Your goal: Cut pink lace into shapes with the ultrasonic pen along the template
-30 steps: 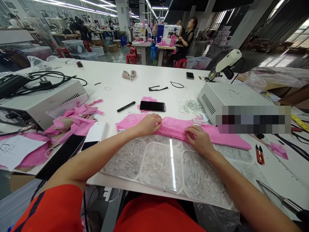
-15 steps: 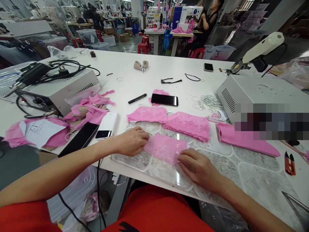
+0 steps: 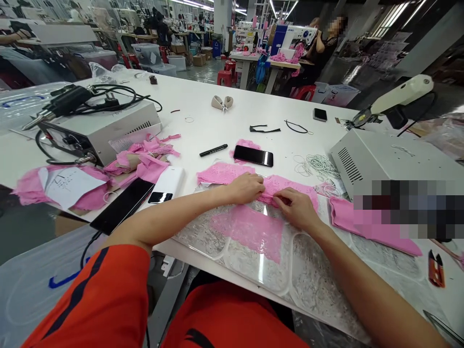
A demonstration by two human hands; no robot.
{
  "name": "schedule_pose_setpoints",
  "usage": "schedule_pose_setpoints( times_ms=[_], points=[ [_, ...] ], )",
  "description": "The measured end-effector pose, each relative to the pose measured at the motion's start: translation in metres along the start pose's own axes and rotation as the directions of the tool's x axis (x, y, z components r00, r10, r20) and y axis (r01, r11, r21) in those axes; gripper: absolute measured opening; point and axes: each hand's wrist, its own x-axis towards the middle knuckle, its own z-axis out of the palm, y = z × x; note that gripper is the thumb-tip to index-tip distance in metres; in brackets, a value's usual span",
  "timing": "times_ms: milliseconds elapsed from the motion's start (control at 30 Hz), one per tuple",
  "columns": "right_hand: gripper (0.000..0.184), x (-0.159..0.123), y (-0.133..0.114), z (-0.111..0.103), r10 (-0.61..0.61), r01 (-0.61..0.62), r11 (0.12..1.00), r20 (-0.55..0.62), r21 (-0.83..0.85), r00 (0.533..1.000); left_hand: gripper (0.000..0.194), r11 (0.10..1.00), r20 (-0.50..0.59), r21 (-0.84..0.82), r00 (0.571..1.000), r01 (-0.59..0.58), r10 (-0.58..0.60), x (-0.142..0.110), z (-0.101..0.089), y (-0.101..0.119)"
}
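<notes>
A single pink lace piece (image 3: pixel 258 232) lies flat on the grey marble-patterned mat (image 3: pixel 315 261) in front of me. Behind it are two stacks of pink lace, the left stack (image 3: pixel 217 173) and the right stack (image 3: pixel 293 184). My left hand (image 3: pixel 248 187) is closed, its fingertips pinching the near left edge of the right stack. Close beside it, my right hand (image 3: pixel 296 207) pinches the same near edge with thumb and forefinger. How many layers are between the fingers is hidden.
Behind the lace lie a black phone (image 3: pixel 253 156) and a pen (image 3: pixel 213 150). Grey machine boxes stand left (image 3: pixel 105 130) and right (image 3: pixel 384 154). Folded pink fabric (image 3: pixel 348 217), red-handled snips (image 3: pixel 436 270) and a white power bank (image 3: pixel 168 183) surround the mat.
Half a second ago both hands held a lace piece over the mat's near part. That piece now lies flat there, and both hands have moved back to the right lace stack.
</notes>
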Motion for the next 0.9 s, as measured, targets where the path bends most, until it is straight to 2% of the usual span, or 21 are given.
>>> schedule_pose_setpoints(
  times_ms=[100, 333, 500, 700, 833, 900],
  points=[
    [0.017, 0.001, 0.003, -0.003, 0.026, -0.026, 0.998, 0.01, 0.051, 1.0, 0.023, 1.0, 0.001, -0.028, 1.0, 0.009, -0.009, -0.001, -0.001, -0.003],
    [0.017, 0.004, 0.004, -0.007, 0.082, -0.088, 0.984, 0.04, 0.155, 0.996, 0.015, 0.997, 0.012, -0.066, 0.999, 0.036, -0.035, -0.001, -0.003, -0.002],
    [0.019, 0.003, 0.003, -0.009, 0.109, -0.119, 0.976, 0.064, 0.181, 0.992, 0.022, 0.995, 0.023, -0.095, 0.999, 0.033, -0.031, 0.001, -0.004, -0.004],
    [0.023, 0.003, 0.001, -0.013, 0.113, -0.124, 0.978, 0.071, 0.17, 0.991, 0.024, 0.99, -0.003, -0.136, 0.999, 0.036, -0.036, 0.001, -0.004, -0.007],
    [0.022, 0.007, -0.009, -0.017, 0.115, -0.116, 0.986, 0.01, 0.12, 0.993, 0.024, 0.986, -0.064, -0.157, 0.996, 0.048, -0.059, 0.003, -0.005, -0.005],
    [0.028, 0.011, -0.017, -0.015, 0.108, -0.106, 0.991, -0.026, 0.083, 0.994, 0.02, 0.985, -0.094, -0.17, 0.994, 0.043, -0.06, 0.004, -0.007, -0.003]
  ],
)
